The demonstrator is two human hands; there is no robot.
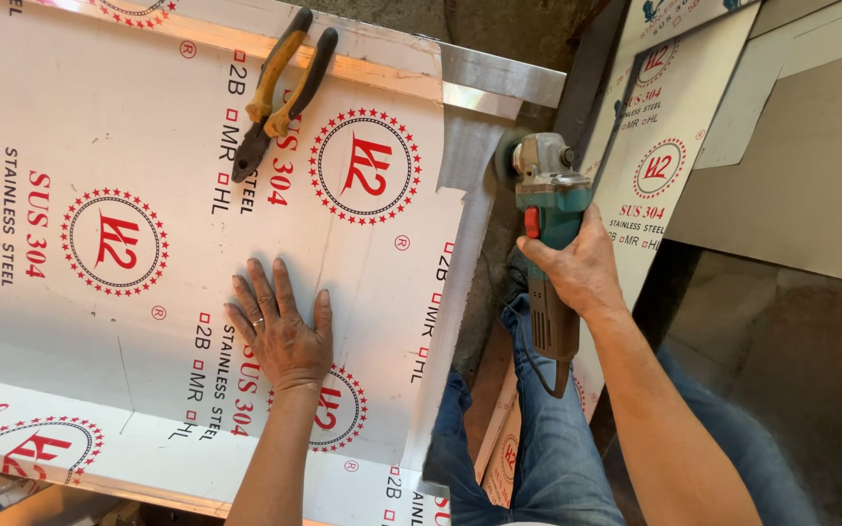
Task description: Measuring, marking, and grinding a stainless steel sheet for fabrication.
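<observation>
My left hand (278, 326) lies flat, fingers spread, on a large steel sheet (70, 127) covered in white protective film with red and black print. My right hand (577, 268) grips the body of a teal angle grinder (548, 209). Its disc (509, 156) sits at the sheet's bare metal right edge, where the film is peeled back. The grinder's grey rear handle and cord hang down toward my blue jeans (548, 438).
Pliers (280, 93) with yellow and black handles rest on the sheet near its far edge. More film-covered steel sheets (660, 166) lean at the right, with a bare grey panel (801, 175) beyond. The dark concrete floor (782, 351) shows at the lower right.
</observation>
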